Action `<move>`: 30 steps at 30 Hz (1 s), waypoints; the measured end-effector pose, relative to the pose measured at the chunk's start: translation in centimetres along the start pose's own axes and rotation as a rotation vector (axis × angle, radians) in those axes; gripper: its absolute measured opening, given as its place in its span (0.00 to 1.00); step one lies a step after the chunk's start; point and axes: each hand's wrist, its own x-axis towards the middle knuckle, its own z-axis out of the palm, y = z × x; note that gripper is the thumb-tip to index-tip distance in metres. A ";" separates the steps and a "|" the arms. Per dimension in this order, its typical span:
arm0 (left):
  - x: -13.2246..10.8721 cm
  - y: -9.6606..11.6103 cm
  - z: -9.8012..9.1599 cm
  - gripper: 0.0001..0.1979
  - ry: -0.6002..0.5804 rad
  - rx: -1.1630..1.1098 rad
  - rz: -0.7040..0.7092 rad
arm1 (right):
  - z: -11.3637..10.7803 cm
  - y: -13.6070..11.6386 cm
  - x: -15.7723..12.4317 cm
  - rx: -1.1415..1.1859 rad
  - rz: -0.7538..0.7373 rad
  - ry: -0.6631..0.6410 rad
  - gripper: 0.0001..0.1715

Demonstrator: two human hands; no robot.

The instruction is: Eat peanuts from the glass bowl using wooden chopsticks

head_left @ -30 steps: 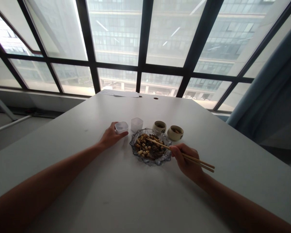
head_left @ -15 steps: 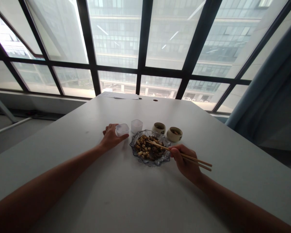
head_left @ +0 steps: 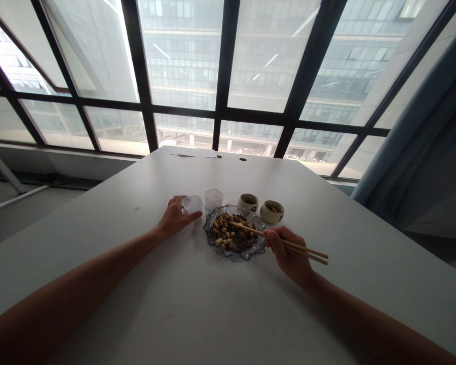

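Observation:
My left hand (head_left: 177,215) is wrapped round the near side of a small clear plastic cup (head_left: 192,205) on the table. In my right hand (head_left: 289,249) is a pair of wooden chopsticks (head_left: 307,251), their tips reaching among the nuts (head_left: 226,234) in a scalloped glass bowl (head_left: 233,256). Pistachios and darker seeds fill the bowl; whether the tips pinch one I cannot tell. A second clear plastic cup (head_left: 214,199) stands just behind the bowl. At its back right are two small cream ceramic cups, one darker inside (head_left: 254,207) and one with some nuts in it (head_left: 269,217).
Everything stands on a white table (head_left: 167,299). Sheets of paper (head_left: 190,151) lie at its far edge, near two dark round holes. Large windows rise behind, and a blue-grey curtain (head_left: 410,152) hangs at the right.
Almost nothing differs. My right hand and the chopsticks have shifted very slightly left; my left hand stays at the plastic cup.

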 end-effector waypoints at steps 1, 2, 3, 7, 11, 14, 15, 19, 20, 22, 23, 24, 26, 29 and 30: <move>0.0 0.0 0.0 0.35 0.004 -0.004 -0.002 | 0.0 0.0 0.0 0.001 0.001 0.001 0.20; 0.0 0.0 0.0 0.36 0.007 -0.007 -0.004 | 0.0 0.0 0.0 0.001 0.003 0.000 0.20; 0.0 0.0 0.0 0.36 0.011 -0.012 -0.006 | 0.0 0.0 0.0 0.003 0.005 0.000 0.20; 0.0 0.0 0.0 0.36 0.007 -0.024 0.005 | 0.0 0.1 0.1 0.011 0.020 0.006 0.21; 0.0 -0.1 0.1 0.35 0.013 -0.032 0.026 | 0.1 0.2 0.0 0.040 0.052 0.005 0.21; 0.0 -0.3 0.2 0.35 0.021 -0.037 0.030 | 0.2 0.3 0.0 0.072 0.075 0.009 0.21; 0.0 -0.4 0.3 0.35 0.023 -0.042 0.028 | 0.2 0.3 0.0 0.081 0.082 0.012 0.22; 0.0 -0.8 0.5 0.36 0.031 -0.063 0.031 | 0.3 0.4 0.0 0.110 0.117 0.023 0.22; 0.0 -0.9 0.6 0.35 0.034 -0.064 0.033 | 0.3 0.4 0.0 0.117 0.124 0.024 0.22; 0.1 -0.9 0.6 0.35 0.039 -0.065 0.034 | 0.3 0.4 0.1 0.129 0.134 0.027 0.23; 0.1 -0.9 0.6 0.35 0.039 -0.067 0.032 | 0.3 0.4 0.1 0.134 0.139 0.030 0.23; 0.1 -0.9 0.6 0.35 0.038 -0.068 0.030 | 0.3 0.3 0.1 0.142 0.144 0.036 0.24; 0.1 -0.9 0.6 0.35 0.035 -0.065 0.028 | 0.4 0.2 0.2 0.168 0.161 0.058 0.25; 0.1 -0.8 0.5 0.35 0.030 -0.065 0.035 | 0.4 0.1 0.4 0.251 0.226 0.109 0.28; 0.1 -0.8 0.5 0.35 0.030 -0.070 0.038 | 0.4 0.1 0.5 0.288 0.266 0.129 0.29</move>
